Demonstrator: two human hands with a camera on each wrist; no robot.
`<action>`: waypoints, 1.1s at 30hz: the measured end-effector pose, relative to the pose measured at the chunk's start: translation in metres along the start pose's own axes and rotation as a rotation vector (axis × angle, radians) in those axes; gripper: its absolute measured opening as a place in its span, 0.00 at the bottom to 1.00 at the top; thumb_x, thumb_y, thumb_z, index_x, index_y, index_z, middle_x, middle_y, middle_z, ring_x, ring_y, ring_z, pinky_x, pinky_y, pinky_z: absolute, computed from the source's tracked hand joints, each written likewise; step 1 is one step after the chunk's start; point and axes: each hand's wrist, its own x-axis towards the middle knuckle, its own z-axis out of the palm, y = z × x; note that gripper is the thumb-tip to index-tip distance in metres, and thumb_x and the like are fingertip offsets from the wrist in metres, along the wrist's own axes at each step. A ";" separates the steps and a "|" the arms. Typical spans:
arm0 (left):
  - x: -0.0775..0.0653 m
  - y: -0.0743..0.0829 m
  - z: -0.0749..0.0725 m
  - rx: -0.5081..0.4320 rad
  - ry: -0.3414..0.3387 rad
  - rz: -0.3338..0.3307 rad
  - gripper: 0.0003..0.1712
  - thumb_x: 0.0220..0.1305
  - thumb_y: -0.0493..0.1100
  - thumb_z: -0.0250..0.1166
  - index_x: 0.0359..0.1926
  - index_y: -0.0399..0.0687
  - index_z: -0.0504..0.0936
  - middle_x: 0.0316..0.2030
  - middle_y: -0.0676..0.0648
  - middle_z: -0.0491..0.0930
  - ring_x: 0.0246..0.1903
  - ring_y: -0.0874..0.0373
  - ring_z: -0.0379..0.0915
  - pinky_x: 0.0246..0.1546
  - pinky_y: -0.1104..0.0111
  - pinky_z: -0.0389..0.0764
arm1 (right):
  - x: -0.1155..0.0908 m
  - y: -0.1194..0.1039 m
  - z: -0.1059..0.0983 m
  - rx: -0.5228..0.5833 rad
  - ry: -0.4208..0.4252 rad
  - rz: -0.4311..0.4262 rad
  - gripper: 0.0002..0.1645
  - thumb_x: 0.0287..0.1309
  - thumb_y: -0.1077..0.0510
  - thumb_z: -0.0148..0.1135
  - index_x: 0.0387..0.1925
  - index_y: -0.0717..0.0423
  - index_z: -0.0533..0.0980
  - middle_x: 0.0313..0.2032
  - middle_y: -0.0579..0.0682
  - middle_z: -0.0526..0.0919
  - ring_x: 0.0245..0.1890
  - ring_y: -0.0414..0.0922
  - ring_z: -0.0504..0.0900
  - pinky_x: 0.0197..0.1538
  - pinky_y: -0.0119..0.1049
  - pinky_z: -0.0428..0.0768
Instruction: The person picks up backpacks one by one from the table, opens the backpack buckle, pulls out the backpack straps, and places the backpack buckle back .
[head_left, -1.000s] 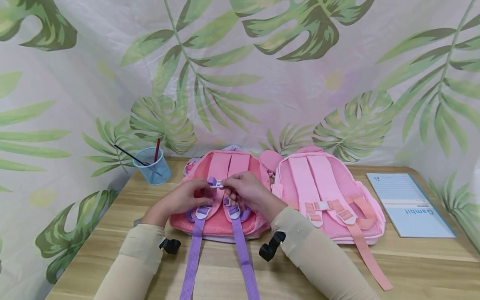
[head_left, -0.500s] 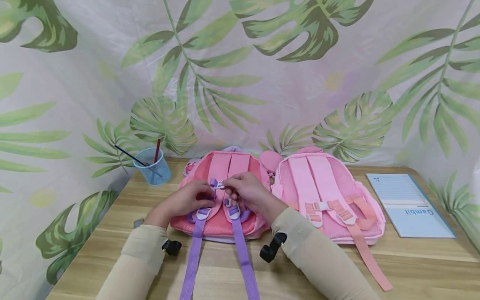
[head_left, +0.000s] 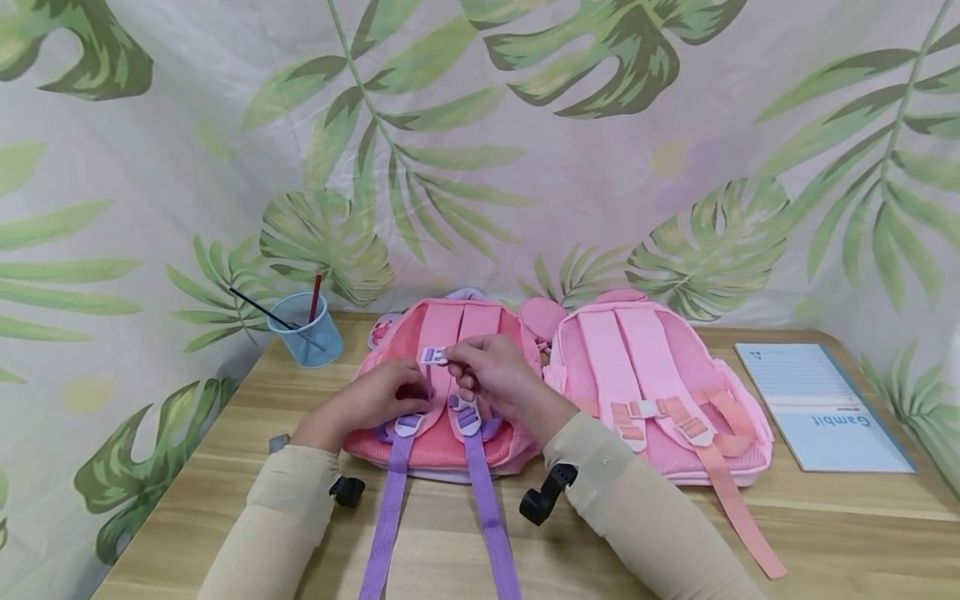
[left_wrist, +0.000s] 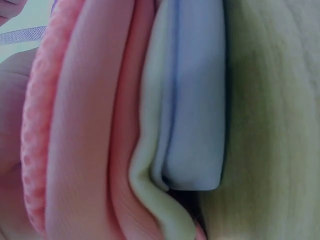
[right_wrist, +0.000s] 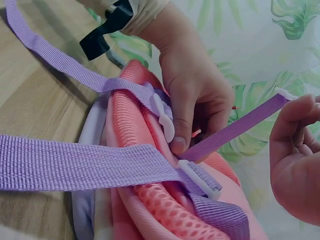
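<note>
A coral-pink backpack (head_left: 367,448) lies with its straps facing up. My right hand (head_left: 498,375) pinches a white buckle (head_left: 433,356) above it; this hand (right_wrist: 295,160) is at the right edge of the right wrist view. From the buckle a narrow purple strap (right_wrist: 237,127) runs taut down to my left hand (head_left: 378,398). In the right wrist view, the left hand (right_wrist: 197,90) pinches around the strap's lower end by the pink shoulder strap; its exact grip is partly hidden. White adjusters (head_left: 468,421) carry two long purple webbing tails (head_left: 487,508) towards me.
A lighter pink backpack (head_left: 678,333) with orange webbing lies at the right. Beyond it is a blue-and-white notebook (head_left: 825,408). At the back left stands a blue mesh cup (head_left: 311,337) with pencils. A patterned cloth hangs behind the wooden table (head_left: 225,467).
My right hand has risen slightly with the buckle, which has turned so its webbing slot faces up. The purple strap below it has straightened. The left hand has barely moved.
</note>
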 end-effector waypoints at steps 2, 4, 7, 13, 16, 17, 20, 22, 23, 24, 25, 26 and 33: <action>0.000 0.000 0.000 0.003 0.001 -0.005 0.05 0.70 0.42 0.75 0.45 0.52 0.91 0.39 0.56 0.84 0.40 0.62 0.76 0.50 0.63 0.82 | -0.001 0.000 0.001 0.003 0.003 -0.001 0.11 0.76 0.60 0.59 0.36 0.61 0.81 0.22 0.45 0.76 0.20 0.38 0.69 0.24 0.29 0.73; -0.002 0.000 0.000 0.004 0.006 -0.015 0.05 0.70 0.43 0.75 0.45 0.52 0.91 0.40 0.56 0.85 0.41 0.63 0.77 0.52 0.62 0.83 | -0.001 0.000 0.001 -0.001 0.007 -0.001 0.11 0.77 0.60 0.59 0.37 0.61 0.81 0.22 0.45 0.75 0.19 0.39 0.69 0.24 0.29 0.72; -0.003 0.000 0.001 -0.002 0.023 -0.027 0.06 0.70 0.42 0.75 0.46 0.51 0.91 0.42 0.55 0.86 0.43 0.62 0.79 0.55 0.59 0.84 | -0.002 -0.001 0.000 -0.014 0.002 0.000 0.11 0.77 0.58 0.59 0.38 0.60 0.81 0.22 0.45 0.75 0.18 0.40 0.69 0.22 0.30 0.69; -0.004 0.001 -0.001 -0.070 0.042 -0.033 0.09 0.69 0.41 0.76 0.48 0.49 0.89 0.42 0.53 0.87 0.43 0.60 0.79 0.54 0.60 0.84 | -0.002 -0.001 -0.002 -0.041 -0.007 0.014 0.12 0.77 0.55 0.61 0.37 0.58 0.81 0.21 0.45 0.74 0.15 0.40 0.69 0.19 0.33 0.61; -0.006 0.003 -0.004 -0.098 0.045 -0.048 0.12 0.70 0.43 0.75 0.51 0.48 0.88 0.44 0.52 0.87 0.43 0.60 0.78 0.53 0.62 0.83 | -0.003 -0.001 -0.001 -0.044 -0.009 0.018 0.11 0.76 0.55 0.61 0.37 0.58 0.81 0.20 0.45 0.73 0.15 0.40 0.69 0.19 0.33 0.62; -0.007 0.004 -0.005 -0.104 0.050 -0.059 0.13 0.70 0.43 0.75 0.53 0.48 0.88 0.44 0.52 0.87 0.44 0.59 0.78 0.52 0.61 0.83 | -0.003 -0.001 -0.001 -0.045 -0.010 0.016 0.11 0.76 0.56 0.61 0.36 0.57 0.81 0.20 0.44 0.73 0.15 0.40 0.69 0.19 0.32 0.62; -0.010 0.007 -0.011 -0.115 0.071 -0.070 0.16 0.73 0.46 0.73 0.57 0.47 0.86 0.45 0.51 0.86 0.44 0.58 0.77 0.50 0.61 0.82 | -0.003 -0.001 -0.001 -0.049 -0.014 0.006 0.11 0.76 0.56 0.61 0.35 0.57 0.80 0.20 0.44 0.73 0.15 0.39 0.70 0.20 0.32 0.63; -0.012 0.011 -0.015 -0.127 0.102 -0.077 0.18 0.74 0.46 0.72 0.59 0.47 0.85 0.45 0.50 0.85 0.44 0.56 0.77 0.49 0.61 0.81 | -0.004 -0.001 -0.001 -0.052 -0.013 0.000 0.11 0.76 0.56 0.61 0.36 0.58 0.80 0.21 0.44 0.74 0.15 0.39 0.70 0.20 0.32 0.64; -0.013 0.013 -0.017 -0.137 0.121 -0.072 0.18 0.74 0.46 0.71 0.60 0.46 0.85 0.45 0.50 0.85 0.43 0.56 0.76 0.47 0.62 0.80 | -0.004 0.000 -0.002 -0.053 -0.013 -0.004 0.11 0.76 0.56 0.61 0.36 0.58 0.80 0.21 0.45 0.74 0.15 0.39 0.70 0.20 0.32 0.64; -0.013 0.015 -0.019 -0.143 0.141 -0.063 0.18 0.75 0.46 0.71 0.61 0.46 0.84 0.45 0.50 0.85 0.43 0.56 0.76 0.47 0.62 0.78 | -0.004 0.000 -0.002 -0.056 -0.013 -0.004 0.11 0.76 0.56 0.61 0.37 0.59 0.80 0.21 0.45 0.74 0.15 0.40 0.70 0.20 0.32 0.64; -0.014 0.017 -0.022 -0.150 0.166 -0.051 0.18 0.75 0.46 0.71 0.61 0.46 0.84 0.44 0.50 0.85 0.43 0.55 0.76 0.46 0.63 0.78 | -0.004 0.000 -0.003 -0.056 -0.013 -0.003 0.11 0.77 0.56 0.61 0.38 0.59 0.81 0.21 0.45 0.74 0.15 0.40 0.70 0.20 0.32 0.64; -0.014 0.019 -0.024 -0.157 0.191 -0.043 0.18 0.75 0.45 0.70 0.61 0.46 0.84 0.44 0.50 0.84 0.43 0.55 0.75 0.45 0.63 0.77 | -0.004 0.000 -0.003 -0.054 -0.013 -0.001 0.11 0.77 0.56 0.60 0.39 0.60 0.81 0.21 0.45 0.74 0.15 0.40 0.70 0.20 0.31 0.64; -0.016 0.032 -0.031 -0.180 0.284 0.048 0.19 0.76 0.40 0.69 0.65 0.46 0.82 0.47 0.48 0.84 0.44 0.55 0.74 0.46 0.65 0.77 | -0.003 0.002 -0.005 -0.070 -0.016 0.016 0.11 0.78 0.55 0.60 0.40 0.60 0.80 0.20 0.44 0.74 0.14 0.40 0.70 0.19 0.32 0.64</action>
